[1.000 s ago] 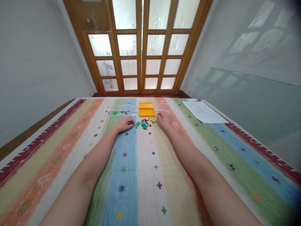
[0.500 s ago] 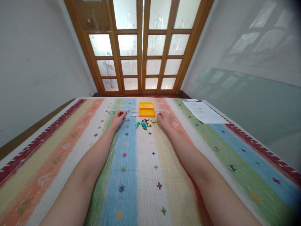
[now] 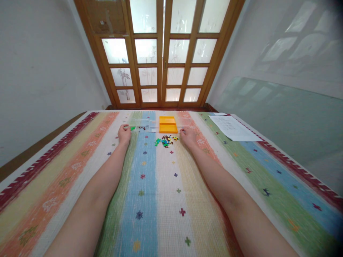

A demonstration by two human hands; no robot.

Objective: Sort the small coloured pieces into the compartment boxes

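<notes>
Coloured pieces point(image 3: 166, 140) are lying in one small heap on the striped cloth point(image 3: 160, 200), just before one orange tray point(image 3: 167, 125). Two hands are showing: the left hand point(image 3: 124, 133) is touching one clear tray point(image 3: 147, 125) by its green pieces point(image 3: 132, 128), fingers curled, any hold too small to tell; the right hand point(image 3: 187, 136) is resting beside the heap, loosely curled, grasp unclear. One paper sheet point(image 3: 232, 127) is lying well apart.

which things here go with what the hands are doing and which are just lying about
In hand: left hand at the clear tray holding green pieces; right hand beside the pile of coloured pieces; orange tray just behind the pile.
Lying about: sheet of paper far right; striped cloth underneath.
</notes>
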